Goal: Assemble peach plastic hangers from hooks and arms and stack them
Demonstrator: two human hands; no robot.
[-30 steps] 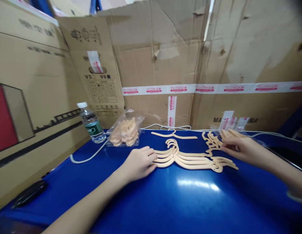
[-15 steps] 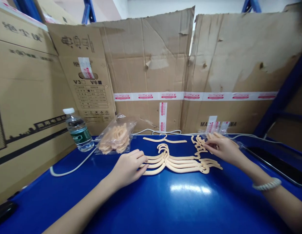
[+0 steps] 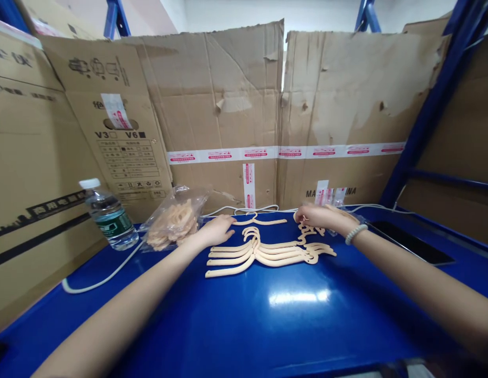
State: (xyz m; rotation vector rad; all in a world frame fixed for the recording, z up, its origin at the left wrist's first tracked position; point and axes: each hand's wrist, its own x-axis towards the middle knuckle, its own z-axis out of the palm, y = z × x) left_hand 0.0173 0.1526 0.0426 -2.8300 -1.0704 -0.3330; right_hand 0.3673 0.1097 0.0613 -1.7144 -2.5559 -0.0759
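My left hand [image 3: 217, 230] is at the left end of a single beige hanger [image 3: 269, 222] lying at the back of the blue table, its fingers and thumb closed around that end. In front of it lies a row of several overlapping beige hangers [image 3: 231, 270], hooks pointing away from me. My right hand [image 3: 319, 216], a pale coiled band on its wrist, is over a pile of small curvy beige pieces [image 3: 307, 231]. Its fingers are pinched at the pile's back edge, on a small beige piece mostly hidden by them. More fanned beige pieces [image 3: 324, 249] touch the hangers' right ends.
A clear plastic bag [image 3: 176, 220] of beige pieces lies left, beside a water bottle [image 3: 112, 220]. A white cable [image 3: 105, 283] runs along the table. A dark phone-like slab [image 3: 409, 241] lies right. Cardboard sheets [image 3: 228, 115] wall the back.
My left hand has left the front hangers' left ends and moved back to the single hanger. My right hand has shifted onto the small pieces' back edge. The camera view has turned right.
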